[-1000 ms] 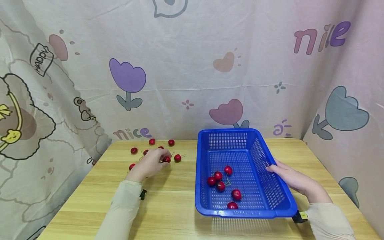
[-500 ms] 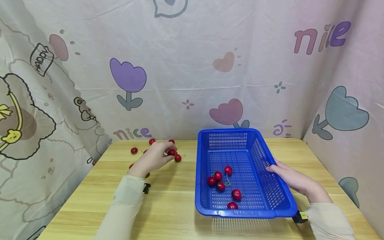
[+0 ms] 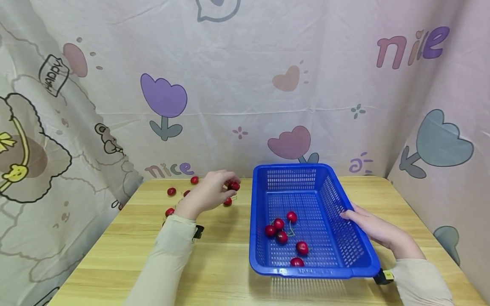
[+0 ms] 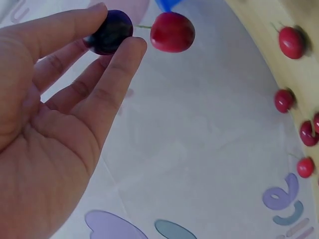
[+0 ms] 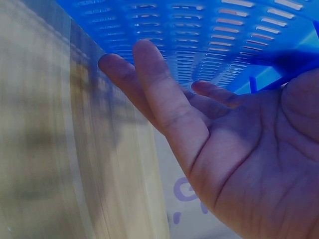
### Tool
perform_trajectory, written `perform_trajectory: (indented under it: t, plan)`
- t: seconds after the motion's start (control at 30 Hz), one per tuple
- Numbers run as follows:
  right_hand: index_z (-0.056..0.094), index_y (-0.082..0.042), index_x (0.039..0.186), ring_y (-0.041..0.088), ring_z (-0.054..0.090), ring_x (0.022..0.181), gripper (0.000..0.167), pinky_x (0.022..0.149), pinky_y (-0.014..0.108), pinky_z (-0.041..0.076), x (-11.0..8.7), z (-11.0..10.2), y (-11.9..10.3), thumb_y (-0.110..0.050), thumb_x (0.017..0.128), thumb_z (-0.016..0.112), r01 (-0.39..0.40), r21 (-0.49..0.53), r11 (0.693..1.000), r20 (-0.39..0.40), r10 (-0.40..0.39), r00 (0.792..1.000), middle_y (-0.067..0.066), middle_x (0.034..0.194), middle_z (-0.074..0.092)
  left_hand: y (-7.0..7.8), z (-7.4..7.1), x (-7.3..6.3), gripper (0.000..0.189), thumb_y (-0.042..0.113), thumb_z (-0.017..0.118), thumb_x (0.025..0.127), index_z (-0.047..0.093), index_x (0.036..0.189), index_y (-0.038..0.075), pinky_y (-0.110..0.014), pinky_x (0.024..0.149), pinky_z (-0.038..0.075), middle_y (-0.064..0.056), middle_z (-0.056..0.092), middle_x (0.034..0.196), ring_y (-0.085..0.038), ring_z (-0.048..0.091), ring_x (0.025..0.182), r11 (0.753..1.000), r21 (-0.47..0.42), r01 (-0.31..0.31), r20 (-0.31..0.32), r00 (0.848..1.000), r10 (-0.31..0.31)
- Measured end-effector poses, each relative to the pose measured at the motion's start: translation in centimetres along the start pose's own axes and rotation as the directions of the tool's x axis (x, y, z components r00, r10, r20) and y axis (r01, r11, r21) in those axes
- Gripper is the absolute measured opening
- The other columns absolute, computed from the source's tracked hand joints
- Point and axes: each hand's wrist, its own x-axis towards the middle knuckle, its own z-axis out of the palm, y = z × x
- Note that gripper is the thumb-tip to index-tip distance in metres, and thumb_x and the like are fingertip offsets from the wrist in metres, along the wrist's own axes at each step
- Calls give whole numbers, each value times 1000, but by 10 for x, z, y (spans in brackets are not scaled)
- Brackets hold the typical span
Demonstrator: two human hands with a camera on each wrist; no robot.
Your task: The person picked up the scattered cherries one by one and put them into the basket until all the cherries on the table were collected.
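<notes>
My left hand (image 3: 209, 192) is over the far left part of the table. Its thumb and a finger pinch a dark cherry (image 4: 113, 34); a brighter red cherry (image 4: 172, 33) with a stem hangs just past the fingertips. Near that hand lies another cherry (image 3: 227, 202) on the wood. On the right, my right hand (image 3: 377, 227) holds the side of a blue plastic basket (image 3: 325, 272), thumb over the rim and fingers spread under the slotted wall. The basket is tilted, its front raised over the table. Several cherries (image 3: 281, 237) lie on its floor.
Loose cherries (image 3: 171, 191) are scattered at the left of the wooden table (image 3: 222, 272), some partly hidden behind the left arm. A printed curtain (image 3: 229, 85) hangs directly behind the table and along both sides.
My left hand has moved right and away from me, lifting cherries with it. The cherry at the back near the curtain no longer shows on the table. Basket and right hand have stayed put.
</notes>
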Motion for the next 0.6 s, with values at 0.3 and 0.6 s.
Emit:
perform_trajectory:
  t: [0.3,0.6]
  plan:
    - [-12,-13,172,37,70,119,81,96,59,63,-1,0,-1,-35,114,42,0,1,1000,1,0,1000,45,158,33,26,6,16,19,3,75,99,75,117,7,-36,91,66,-6,76,112,-21,74,101,994,-12,-113,-2,994,113]
    - [-12,-13,172,37,71,118,82,94,59,64,0,1,-1,-36,115,42,7,13,1000,10,-7,1000,45,158,34,49,13,28,20,6,76,99,75,118,11,-32,89,66,-6,74,113,-20,73,104,992,14,-128,33,991,127]
